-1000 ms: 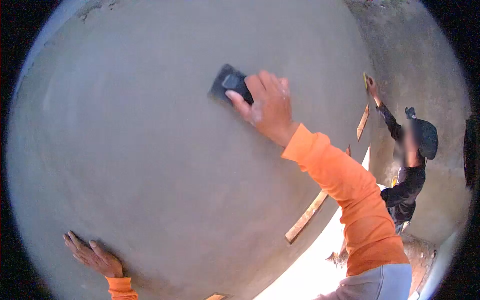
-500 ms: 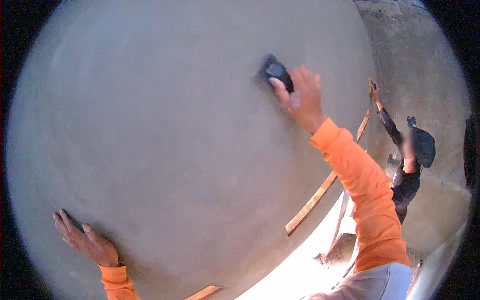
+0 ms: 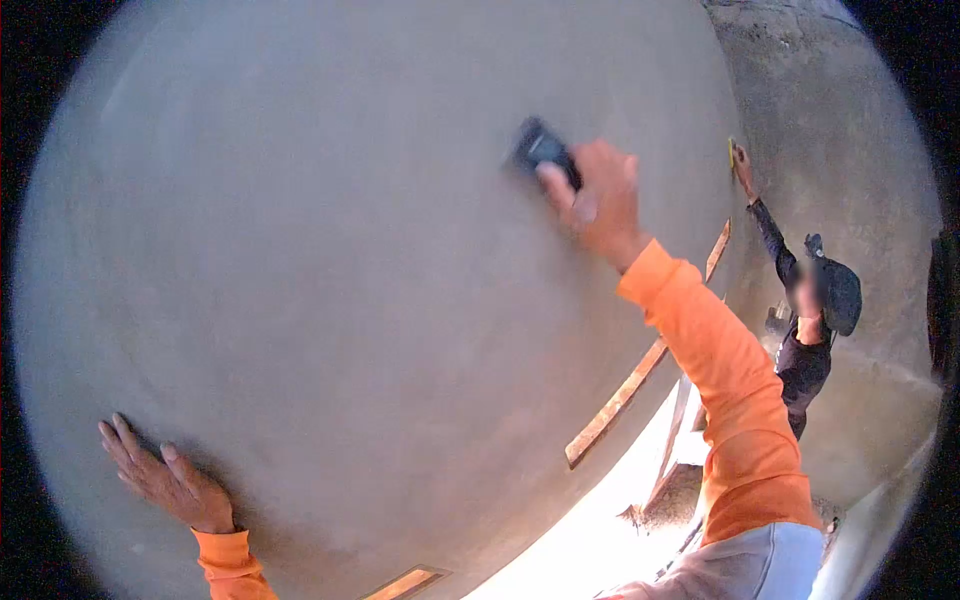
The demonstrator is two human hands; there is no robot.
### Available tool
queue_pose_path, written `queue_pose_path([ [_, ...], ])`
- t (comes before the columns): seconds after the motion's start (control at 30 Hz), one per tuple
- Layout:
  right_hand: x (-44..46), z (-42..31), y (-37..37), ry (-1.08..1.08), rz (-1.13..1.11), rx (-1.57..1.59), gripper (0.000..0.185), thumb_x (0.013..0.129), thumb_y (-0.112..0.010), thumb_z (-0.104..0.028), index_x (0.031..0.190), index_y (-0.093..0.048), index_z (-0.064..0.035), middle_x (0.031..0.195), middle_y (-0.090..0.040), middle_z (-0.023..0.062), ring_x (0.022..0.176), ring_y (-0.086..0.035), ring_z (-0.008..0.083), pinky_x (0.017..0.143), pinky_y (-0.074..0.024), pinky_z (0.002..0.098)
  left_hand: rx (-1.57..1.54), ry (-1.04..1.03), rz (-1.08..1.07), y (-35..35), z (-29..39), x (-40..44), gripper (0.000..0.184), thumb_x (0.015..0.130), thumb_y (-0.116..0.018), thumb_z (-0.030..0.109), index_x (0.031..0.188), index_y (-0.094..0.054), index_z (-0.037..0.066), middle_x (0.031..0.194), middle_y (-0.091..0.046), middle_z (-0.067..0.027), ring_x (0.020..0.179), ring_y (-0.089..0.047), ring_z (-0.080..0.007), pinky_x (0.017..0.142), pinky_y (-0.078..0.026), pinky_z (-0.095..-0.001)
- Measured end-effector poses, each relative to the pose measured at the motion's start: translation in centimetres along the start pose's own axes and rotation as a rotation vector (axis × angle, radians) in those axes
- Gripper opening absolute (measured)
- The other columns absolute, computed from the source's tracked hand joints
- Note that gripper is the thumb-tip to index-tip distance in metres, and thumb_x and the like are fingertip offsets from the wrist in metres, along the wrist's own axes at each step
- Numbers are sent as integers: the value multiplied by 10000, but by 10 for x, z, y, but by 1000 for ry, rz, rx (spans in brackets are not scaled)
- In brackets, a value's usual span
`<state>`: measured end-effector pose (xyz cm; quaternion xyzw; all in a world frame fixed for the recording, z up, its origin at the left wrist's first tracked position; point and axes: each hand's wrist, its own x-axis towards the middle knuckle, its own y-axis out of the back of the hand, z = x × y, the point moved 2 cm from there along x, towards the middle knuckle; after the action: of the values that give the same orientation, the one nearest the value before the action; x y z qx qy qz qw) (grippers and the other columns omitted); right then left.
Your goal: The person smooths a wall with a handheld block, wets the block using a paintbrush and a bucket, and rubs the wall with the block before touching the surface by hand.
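Note:
A smooth grey plastered wall (image 3: 380,300) fills most of the view. My right hand (image 3: 600,200), in an orange sleeve, grips a dark rectangular float (image 3: 543,155) by its back, with the float's face against the upper part of the wall; both are slightly blurred. Lower down at the left, my left hand (image 3: 170,485) rests on the wall with its fingers spread and nothing in them.
At the right a person in dark clothes (image 3: 803,370) reaches up, holding a thin yellow tool (image 3: 732,155) where two walls meet. Wooden strips (image 3: 615,403) run along the wall's lower right edge, and another strip (image 3: 405,584) lies at the bottom. Bright light shows beyond.
My right hand and the float have moved right across the wall since the earliest frame. My left hand appears higher and slightly further left. The other person's raised hand has shifted a little.

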<state>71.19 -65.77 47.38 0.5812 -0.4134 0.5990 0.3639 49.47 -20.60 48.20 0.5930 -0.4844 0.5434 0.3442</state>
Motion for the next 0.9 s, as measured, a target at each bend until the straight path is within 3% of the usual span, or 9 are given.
queue_pose_path([
  [0.17, 18, -42, 5, -252, 104, 229, 301, 776, -633, -326, 693, -512, -64, 712, -516, 128, 667, -478, 336, 611, -320, 436, 67, 35, -33, 0, -5, 2, 589, 935, -239, 454, 1389, -299, 85, 1460, -235, -134, 1348, -201, -315, 1072, -95, -520],
  [0.27, -48, -126, 9, 88, -38, 341, 358, 692, -686, -413, 672, -491, -114, 685, -470, 84, 682, -484, 281, 603, -334, 431, 72, 26, -26, -6, -6, -4, 596, 933, -239, 463, 1388, -299, 82, 1457, -239, -138, 1346, -204, -319, 1072, -95, -520],
  [0.33, -57, -144, 14, 94, 32, 468, 358, 724, -653, -440, 727, -517, -109, 753, -479, 89, 713, -493, 266, 634, -352, 424, 76, 13, -4, -12, -9, -5, 601, 932, -240, 468, 1388, -298, 81, 1455, -241, -141, 1345, -206, -320, 1072, -95, -520],
  [0.43, 20, -89, 1, 47, 79, 288, 374, 764, -612, -452, 827, -544, -90, 799, -488, 108, 742, -501, 273, 638, -357, 423, 168, -40, 4, -15, -15, 2, 619, 927, -247, 488, 1391, -293, 81, 1452, -247, -144, 1343, -212, -323, 1071, -94, -523],
  [0.57, 126, 19, -27, -188, 145, 233, 403, 830, -531, -448, 962, -551, -68, 956, -561, 149, 879, -540, 330, 727, -395, 453, 184, -99, 57, -26, -13, -4, 533, 953, -294, 375, 1378, -315, 55, 1441, -271, -158, 1337, -228, -323, 1084, -144, -453],
  [0.7, 153, 136, -39, -672, 174, 221, 481, 841, -477, -456, 1079, -563, -47, 1019, -602, 203, 976, -558, 362, 813, -445, 425, 127, -52, 15, -16, -13, -1, 536, 952, -289, 382, 1377, -319, 55, 1443, -273, -146, 1338, -228, -322, 1081, -146, -462],
  [0.77, 112, 216, -33, -955, 35, 236, 514, 834, -470, -470, 1110, -554, -44, 1068, -591, 209, 999, -550, 382, 829, -437, 440, 181, -45, 8, -11, -13, 2, 537, 951, -289, 384, 1375, -323, 56, 1443, -272, -146, 1337, -230, -322, 1081, -149, -462],
  [0.83, 22, 262, -26, -1203, 92, 149, 598, 837, -454, -503, 1163, -530, -8, 1147, -542, 258, 1090, -504, 399, 896, -403, 446, 210, -23, 2, -10, -10, -5, 538, 950, -289, 387, 1373, -326, 56, 1443, -271, -146, 1336, -233, -321, 1081, -151, -462],
  [0.9, -93, 287, -24, -1262, -31, 79, 667, 858, -420, -506, 1232, -456, 45, 1161, -509, 307, 1114, -478, 427, 938, -386, 437, 222, -37, 44, -5, -6, -12, 536, 950, -292, 386, 1370, -328, 54, 1444, -262, -155, 1337, -231, -320, 1083, -149, -459],
])
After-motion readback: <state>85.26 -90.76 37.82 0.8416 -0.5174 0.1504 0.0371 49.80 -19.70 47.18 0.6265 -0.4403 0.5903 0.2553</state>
